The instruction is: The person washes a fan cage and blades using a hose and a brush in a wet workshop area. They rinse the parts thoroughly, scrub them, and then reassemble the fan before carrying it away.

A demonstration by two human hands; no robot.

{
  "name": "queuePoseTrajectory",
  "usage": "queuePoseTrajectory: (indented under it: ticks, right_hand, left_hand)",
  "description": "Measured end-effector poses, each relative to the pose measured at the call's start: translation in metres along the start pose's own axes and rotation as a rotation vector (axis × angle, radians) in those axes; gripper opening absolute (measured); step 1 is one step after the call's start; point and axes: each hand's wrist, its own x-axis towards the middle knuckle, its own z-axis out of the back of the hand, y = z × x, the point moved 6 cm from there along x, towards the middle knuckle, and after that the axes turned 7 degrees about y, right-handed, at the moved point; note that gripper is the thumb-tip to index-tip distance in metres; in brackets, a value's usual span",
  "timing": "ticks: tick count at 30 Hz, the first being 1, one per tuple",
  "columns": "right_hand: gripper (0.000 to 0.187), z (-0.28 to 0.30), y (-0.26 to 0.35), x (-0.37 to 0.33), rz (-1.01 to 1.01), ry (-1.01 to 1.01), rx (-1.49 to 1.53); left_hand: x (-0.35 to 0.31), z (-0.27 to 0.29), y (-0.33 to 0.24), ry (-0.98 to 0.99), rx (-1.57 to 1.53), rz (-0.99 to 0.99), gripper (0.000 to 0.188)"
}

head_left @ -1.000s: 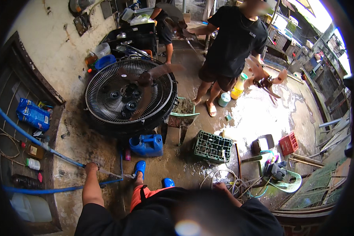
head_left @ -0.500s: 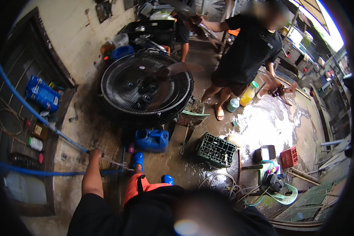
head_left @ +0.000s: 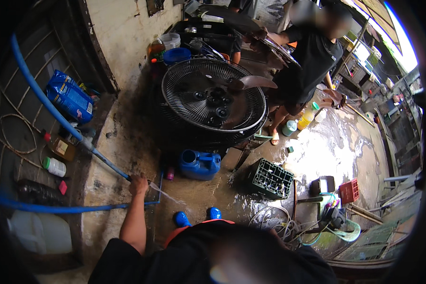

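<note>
My left hand (head_left: 138,183) is closed around the end of a blue hose (head_left: 108,163), and a jet of water comes out of it toward the wet floor. My right hand does not show. Ahead lies a large round black fan grille (head_left: 189,102) with fan blades on it. Between the grille and my feet stands a blue plastic jug (head_left: 199,165) with a wide opening. Across from me, a person in dark clothes (head_left: 312,75) holds a set of dark fan blades (head_left: 279,47) in one hand and has more blades (head_left: 333,98) at the other.
A green bottle crate (head_left: 272,179) and a red crate (head_left: 349,190) stand on the right, near coiled pale hose (head_left: 274,217). Beyond them are a yellow bottle (head_left: 306,117) and wet, shining floor. At left, a ledge bears a blue bag (head_left: 70,97) and several bottles.
My left hand has moved right and slightly forward with the hose, and the water jet has shifted with it. The view has turned. The other person's raised blades have been tilted.
</note>
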Motion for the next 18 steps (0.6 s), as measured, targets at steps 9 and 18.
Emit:
queuePoseTrajectory:
  ticks: [9,18]
  right_hand:
    - [0.033,-0.121,0.112,-0.056,0.03,-0.164,-0.411]
    - [0.03,-0.147,0.041,-0.054,0.034,-0.13,-0.466]
  left_hand:
    - [0.007,-0.001,-0.003,0.029,-0.04,-0.141,0.063]
    - [0.018,-0.004,-0.009,0.12,0.043,-0.161,0.07]
